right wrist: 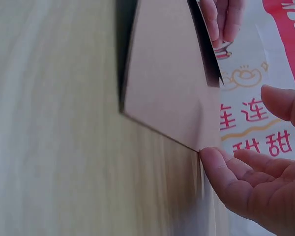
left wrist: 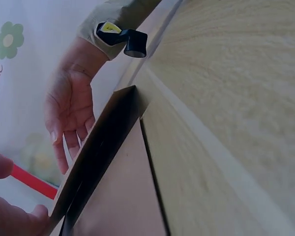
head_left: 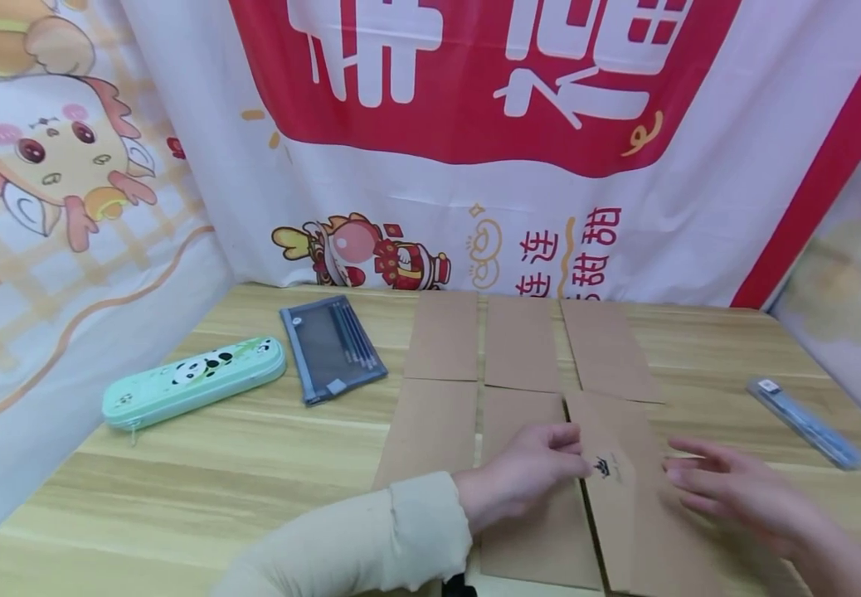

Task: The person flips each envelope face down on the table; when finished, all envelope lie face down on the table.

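Observation:
In the head view, a flat brown kraft-paper piece with a small black crown print (head_left: 635, 497) lies at the front right of two rows of similar brown pieces. My left hand (head_left: 523, 468) is at its left edge, fingers loosely bent. The left wrist view shows the fingers (left wrist: 12, 219) touching the edge of a raised brown piece (left wrist: 96, 132), the thumb apart from them. My right hand (head_left: 736, 489) is by the opposite edge with relaxed fingers. One fingertip meets a corner of the brown piece (right wrist: 162, 73) in the right wrist view, its thumb held away.
A mint pencil case with pandas (head_left: 195, 381) and a dark mesh zip pouch with pencils (head_left: 333, 348) lie at left. A slim blue clear-topped case (head_left: 805, 423) is at right. Other brown pieces (head_left: 441, 336) lie flat. Printed cloth (head_left: 371, 182) hangs behind the wooden table.

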A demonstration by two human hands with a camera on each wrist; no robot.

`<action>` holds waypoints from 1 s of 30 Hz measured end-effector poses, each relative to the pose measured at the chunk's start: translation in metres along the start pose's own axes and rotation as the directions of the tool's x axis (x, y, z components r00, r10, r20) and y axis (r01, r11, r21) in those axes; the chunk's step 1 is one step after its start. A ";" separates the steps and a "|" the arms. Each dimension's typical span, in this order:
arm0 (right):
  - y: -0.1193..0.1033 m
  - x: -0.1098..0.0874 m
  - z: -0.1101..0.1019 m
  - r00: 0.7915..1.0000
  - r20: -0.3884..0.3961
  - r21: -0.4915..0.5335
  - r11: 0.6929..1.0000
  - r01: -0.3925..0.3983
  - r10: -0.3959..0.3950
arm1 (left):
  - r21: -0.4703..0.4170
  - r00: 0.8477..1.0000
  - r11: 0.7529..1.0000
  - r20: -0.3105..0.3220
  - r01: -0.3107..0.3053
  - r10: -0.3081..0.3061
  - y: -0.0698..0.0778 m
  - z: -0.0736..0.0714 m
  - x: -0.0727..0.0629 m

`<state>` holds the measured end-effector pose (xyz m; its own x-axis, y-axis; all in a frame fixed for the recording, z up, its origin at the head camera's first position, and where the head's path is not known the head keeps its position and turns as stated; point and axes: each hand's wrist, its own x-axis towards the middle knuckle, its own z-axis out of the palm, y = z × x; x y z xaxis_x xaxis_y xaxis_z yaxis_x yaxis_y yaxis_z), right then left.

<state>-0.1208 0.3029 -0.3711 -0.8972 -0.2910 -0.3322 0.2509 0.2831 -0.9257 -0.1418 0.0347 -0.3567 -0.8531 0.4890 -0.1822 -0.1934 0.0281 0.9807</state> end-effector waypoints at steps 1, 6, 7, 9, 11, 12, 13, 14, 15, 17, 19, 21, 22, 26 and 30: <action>-0.001 0.001 0.003 1.000 0.004 0.005 1.000 0.008 -0.008 | 0.007 1.000 1.000 -0.005 -0.009 0.009 0.001 -0.002 -0.001; -0.005 0.008 0.016 0.999 0.029 0.029 0.999 0.034 -0.035 | 0.040 0.998 0.997 -0.026 -0.060 0.061 0.005 -0.012 -0.007; -0.006 0.009 0.019 0.999 0.033 0.032 0.999 0.035 -0.036 | 0.041 0.997 0.997 -0.028 -0.070 0.071 0.007 -0.014 -0.008; -0.008 0.011 0.023 0.998 0.037 0.034 0.998 0.048 -0.049 | 0.058 0.995 0.994 -0.027 -0.091 0.092 0.010 -0.016 -0.009; -0.009 0.013 0.027 0.997 0.044 0.038 0.997 0.062 -0.063 | 0.093 0.992 0.988 -0.020 -0.124 0.126 0.015 -0.017 -0.008; -0.010 0.014 0.029 0.996 0.052 0.044 0.997 0.064 -0.066 | 0.116 0.990 0.984 -0.017 -0.139 0.142 0.017 -0.017 -0.007; -0.010 0.015 0.030 0.995 0.062 0.048 0.996 0.070 -0.073 | 0.145 0.988 0.978 -0.014 -0.152 0.156 0.019 -0.017 -0.007; -0.010 0.015 0.031 0.995 0.069 0.055 0.996 0.069 -0.073 | 0.185 0.986 0.969 -0.009 -0.164 0.169 0.021 -0.017 -0.005; -0.010 0.016 0.032 0.995 0.074 0.061 0.996 0.065 -0.070 | 0.220 0.984 0.960 -0.001 -0.175 0.179 0.023 -0.016 -0.004; -0.010 0.016 0.032 0.995 0.083 0.073 0.996 0.055 -0.061 | 0.280 0.981 0.941 0.009 -0.187 0.192 0.027 -0.013 -0.001; -0.009 0.016 0.031 0.994 0.088 0.076 0.996 0.056 -0.063 | 0.312 0.977 0.927 0.022 -0.206 0.210 0.029 -0.009 0.002; -0.007 0.016 0.029 0.994 0.089 0.083 0.995 0.061 -0.068 | 0.321 0.971 0.918 0.036 -0.233 0.234 0.032 -0.002 0.006; -0.007 0.016 0.028 0.993 0.093 0.087 0.994 0.068 -0.076 | 0.327 0.967 0.911 0.042 -0.252 0.252 0.034 0.001 0.008; -0.003 0.016 0.023 0.988 0.106 0.102 0.990 0.098 -0.108 | 0.361 0.951 0.882 0.062 -0.304 0.303 0.039 0.014 0.014; 0.000 0.015 0.019 0.984 0.114 0.100 0.987 0.125 -0.136 | 0.451 0.943 0.832 0.076 -0.322 0.323 0.042 0.024 0.018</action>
<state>-0.1272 0.2817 -0.3792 -0.8757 -0.4288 -0.2217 0.1720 0.1521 -0.9733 -0.1533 0.0654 -0.3166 -0.8303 0.5365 0.1507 0.3321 0.2593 0.9069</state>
